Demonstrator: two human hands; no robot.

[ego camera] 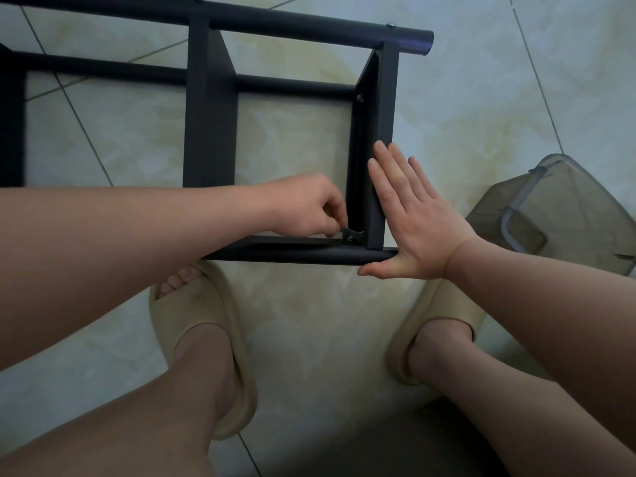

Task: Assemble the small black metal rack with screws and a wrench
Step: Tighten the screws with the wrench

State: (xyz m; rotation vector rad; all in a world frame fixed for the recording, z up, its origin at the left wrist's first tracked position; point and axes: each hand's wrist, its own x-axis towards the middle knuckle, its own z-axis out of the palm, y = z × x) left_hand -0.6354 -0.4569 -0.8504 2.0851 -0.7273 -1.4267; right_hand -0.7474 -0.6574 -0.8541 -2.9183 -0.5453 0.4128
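On the tiled floor (464,98) in front of us lies the small black metal rack (210,132), tipped on its side, its long round tubes running left to right and its flat cross pieces running away from us. The nearest tube (303,256) sits just beyond our toes, and the end cross piece (378,187) meets it at the right-hand corner.

Our left hand (309,208) reaches in from the left with its fingers curled, pinching the handle of a small wrench (352,233). The head of the wrench sits on a screw (351,238) in the inner corner where the end cross piece joins the nearest tube. How far that screw is driven in we cannot tell.

Our right hand (413,218) is released and flat, fingers straight and together, laid against the outer face of the end cross piece, with the thumb stretched along the underside of the nearest tube's open end.

More screws show on the frame: one (360,97) at the far inner corner of the end cross piece, and one (390,25) on top of the farthest tube near its right end.

Our feet wear cream slippers (192,304), one to each side of the corner we work on. A clear plastic container (564,208) stands on the floor to the right, apart from the rack
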